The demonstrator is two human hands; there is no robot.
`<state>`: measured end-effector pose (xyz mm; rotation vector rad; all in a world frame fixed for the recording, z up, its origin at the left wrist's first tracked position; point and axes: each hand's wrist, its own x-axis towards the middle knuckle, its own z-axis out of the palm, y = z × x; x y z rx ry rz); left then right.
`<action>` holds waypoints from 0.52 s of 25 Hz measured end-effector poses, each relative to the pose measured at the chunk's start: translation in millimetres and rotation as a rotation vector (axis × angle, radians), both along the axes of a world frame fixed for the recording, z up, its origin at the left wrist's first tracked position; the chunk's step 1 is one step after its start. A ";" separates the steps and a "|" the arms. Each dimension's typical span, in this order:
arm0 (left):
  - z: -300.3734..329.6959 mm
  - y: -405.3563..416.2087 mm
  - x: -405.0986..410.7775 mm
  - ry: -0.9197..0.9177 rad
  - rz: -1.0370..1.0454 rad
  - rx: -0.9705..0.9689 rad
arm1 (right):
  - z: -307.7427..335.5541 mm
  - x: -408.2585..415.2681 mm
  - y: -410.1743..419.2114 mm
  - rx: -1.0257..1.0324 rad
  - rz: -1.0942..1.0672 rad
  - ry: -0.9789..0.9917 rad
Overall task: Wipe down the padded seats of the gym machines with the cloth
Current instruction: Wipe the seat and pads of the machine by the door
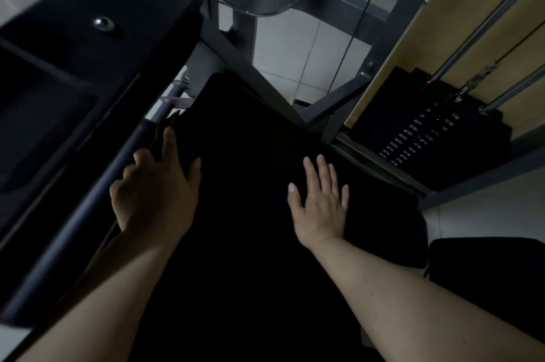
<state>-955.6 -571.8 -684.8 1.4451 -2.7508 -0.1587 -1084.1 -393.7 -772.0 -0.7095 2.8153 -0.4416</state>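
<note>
Broad black padded seat (253, 155) filling the middle, too dark to pick out any cloth on it. Weight stack (427, 131) off to the right, grey bar (97, 199) running along the left. Right hand (320, 208) flat on the pad, fingers straight and spread. Left hand (153, 193) at the pad's left edge beside the bar, fingers loosely bent, gripping nothing visible.

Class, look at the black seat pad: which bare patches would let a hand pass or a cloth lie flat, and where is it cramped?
Free: the seat pad between the left hand and right hand, and the stretch ahead of the right hand's fingers up to the grey frame. Cramped: the pad's left edge, where the left hand sits against the bar.
</note>
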 end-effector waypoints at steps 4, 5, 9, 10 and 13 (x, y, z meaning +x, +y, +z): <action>-4.0 33.5 58.7 0.002 0.064 -0.015 | 9.9 20.1 -1.1 -0.013 -0.053 -0.061; -5.4 39.0 65.7 0.000 0.073 -0.024 | 13.0 36.7 -1.0 -0.025 -0.050 -0.077; 0.2 31.4 43.3 -0.144 0.143 0.020 | 20.4 91.9 -0.9 -0.030 0.057 -0.109; 0.7 23.9 29.8 -0.143 0.131 0.012 | 19.4 92.8 -1.4 -0.030 0.051 -0.104; 2.3 -1.8 -18.5 -0.031 0.095 0.071 | 18.5 87.9 -1.5 -0.053 0.017 -0.084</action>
